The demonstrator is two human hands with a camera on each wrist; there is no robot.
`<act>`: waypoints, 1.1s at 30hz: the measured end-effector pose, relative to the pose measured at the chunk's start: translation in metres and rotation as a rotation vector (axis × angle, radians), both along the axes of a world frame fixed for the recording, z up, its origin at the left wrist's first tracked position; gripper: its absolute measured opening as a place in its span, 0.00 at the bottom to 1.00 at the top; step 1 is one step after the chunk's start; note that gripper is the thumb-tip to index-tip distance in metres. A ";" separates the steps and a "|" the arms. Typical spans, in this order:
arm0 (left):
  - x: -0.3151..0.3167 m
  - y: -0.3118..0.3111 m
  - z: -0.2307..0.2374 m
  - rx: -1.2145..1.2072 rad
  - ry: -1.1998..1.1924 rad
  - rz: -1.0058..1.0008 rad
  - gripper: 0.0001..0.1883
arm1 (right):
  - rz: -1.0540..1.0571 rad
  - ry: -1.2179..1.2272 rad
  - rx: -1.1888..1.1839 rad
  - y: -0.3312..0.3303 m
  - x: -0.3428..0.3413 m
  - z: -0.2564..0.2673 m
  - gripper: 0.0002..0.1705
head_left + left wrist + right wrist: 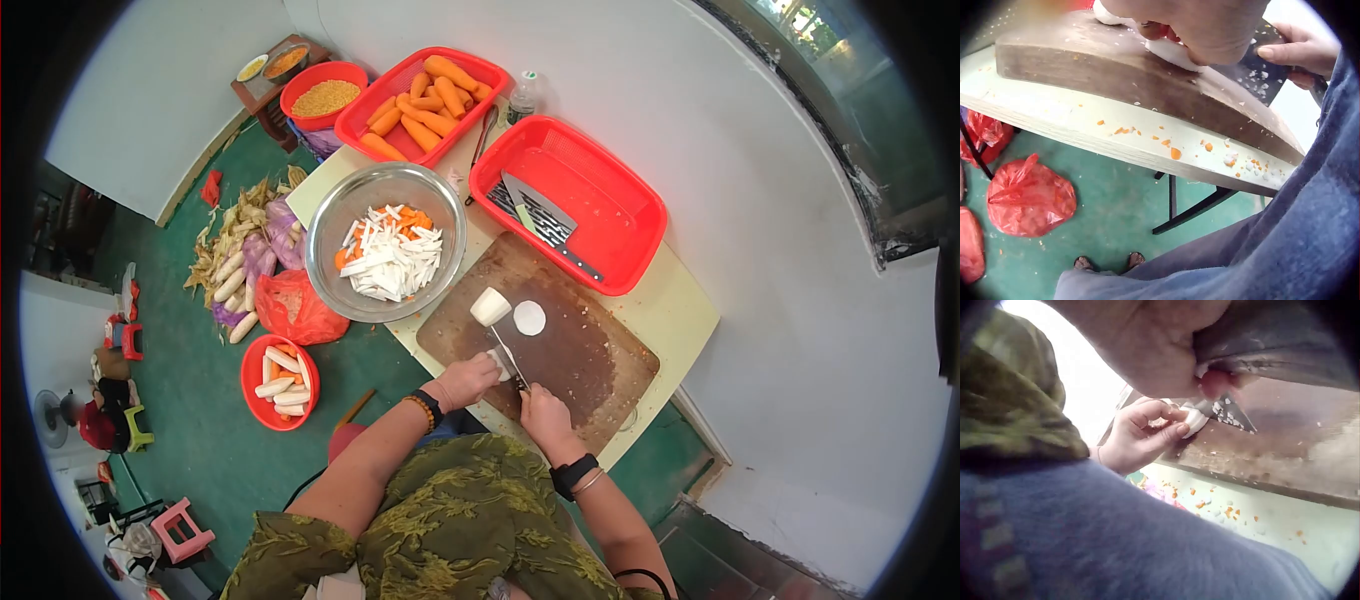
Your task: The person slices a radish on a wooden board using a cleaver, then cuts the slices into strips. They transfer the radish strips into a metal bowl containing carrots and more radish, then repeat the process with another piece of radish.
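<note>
On the wooden cutting board (600, 370), my left hand (470, 382) holds a piece of peeled white radish (1194, 420) near the board's front left edge, fingers and thumb around it. My right hand (547, 415) grips a kitchen knife (509, 352) by its handle. The blade stands right beside the held piece, and white bits cling to it in the left wrist view. Farther up the board lie a thick radish chunk (490, 307) and a flat round slice (529, 318).
A steel bowl (325, 270) of white and orange strips stands left of the board. Behind are a red basket (490, 68) of carrots and a red basket (630, 210) with knives inside. A red bucket (250, 385) of peeled vegetables sits on the floor. Orange scraps dot the table's front edge (1122, 140).
</note>
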State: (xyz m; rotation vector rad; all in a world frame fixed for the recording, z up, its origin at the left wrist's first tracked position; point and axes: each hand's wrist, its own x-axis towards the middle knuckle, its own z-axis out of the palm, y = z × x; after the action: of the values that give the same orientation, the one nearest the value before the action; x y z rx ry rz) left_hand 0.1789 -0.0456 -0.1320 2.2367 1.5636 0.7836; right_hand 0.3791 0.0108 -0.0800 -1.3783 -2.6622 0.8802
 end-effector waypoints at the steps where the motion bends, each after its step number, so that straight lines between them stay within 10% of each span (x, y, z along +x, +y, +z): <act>1: 0.000 0.002 0.000 -0.001 0.000 -0.007 0.09 | -0.005 0.007 -0.001 0.000 0.002 0.001 0.13; 33: -0.001 0.002 0.000 0.055 -0.027 0.004 0.06 | -0.001 0.036 -0.033 0.000 0.004 0.008 0.13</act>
State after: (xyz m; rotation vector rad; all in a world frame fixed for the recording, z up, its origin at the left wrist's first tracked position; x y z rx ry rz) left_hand 0.1775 -0.0440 -0.1322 2.2526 1.5525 0.8639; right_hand 0.3833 0.0107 -0.0723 -1.3568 -2.6320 0.9439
